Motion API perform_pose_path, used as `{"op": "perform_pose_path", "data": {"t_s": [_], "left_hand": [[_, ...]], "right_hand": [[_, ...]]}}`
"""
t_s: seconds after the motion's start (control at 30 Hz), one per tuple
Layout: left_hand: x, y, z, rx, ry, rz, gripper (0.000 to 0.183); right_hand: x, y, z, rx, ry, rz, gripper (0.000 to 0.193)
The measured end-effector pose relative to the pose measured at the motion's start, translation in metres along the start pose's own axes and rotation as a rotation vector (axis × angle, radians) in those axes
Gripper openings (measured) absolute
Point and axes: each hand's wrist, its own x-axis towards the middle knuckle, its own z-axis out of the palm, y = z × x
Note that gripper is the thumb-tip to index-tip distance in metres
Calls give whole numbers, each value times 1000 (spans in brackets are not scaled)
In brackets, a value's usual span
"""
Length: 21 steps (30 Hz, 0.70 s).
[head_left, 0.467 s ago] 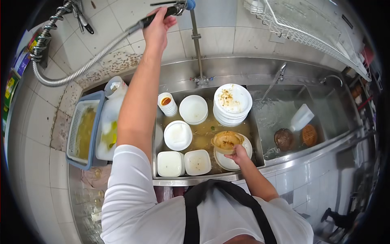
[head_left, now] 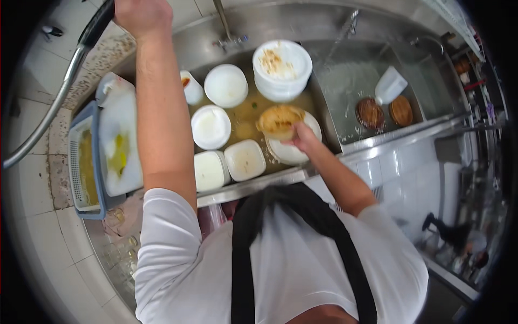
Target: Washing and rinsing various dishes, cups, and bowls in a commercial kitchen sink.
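My left hand (head_left: pixel 144 15), cut off by the top edge, is closed round the black grip of a spray hose (head_left: pixel 97 26); its spray head is out of the picture. Over the sink basin, my right hand (head_left: pixel 305 139) pinches the rim of a yellowish bowl (head_left: pixel 280 120) with brown residue inside. Below that bowl lies a white plate (head_left: pixel 298 152). Behind it rises a stack of white plates (head_left: pixel 281 75), food scraps on the topmost. Round white bowls (head_left: pixel 211 127) and square white dishes (head_left: pixel 245 161) stand to its left in murky water.
Left of the basin sit a blue tub (head_left: pixel 86 214) and a foamy container (head_left: pixel 114 178). The right basin (head_left: pixel 345 75) holds water, a white plastic jug (head_left: pixel 392 85) and two round brown objects (head_left: pixel 401 111). A faucet (head_left: pixel 353 20) runs there. Another person (head_left: pixel 450 229) is far right.
The view has shifted, so the sink sits higher and further left. My left hand still grips the hose, now at the top edge. My right hand keeps the bowl above the plate.
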Motion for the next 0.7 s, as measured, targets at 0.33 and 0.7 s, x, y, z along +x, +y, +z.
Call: {"op": "perform_pose_path", "data": {"t_s": [0.33,0.7], "left_hand": [[-162,-45,-164,700,123,-81,15],[-175,-19,-138,870,197,220,15]], "right_hand": [[20,-22,45,-65,54,112,45],[32,-32,87,-228,-19,101,48]]}}
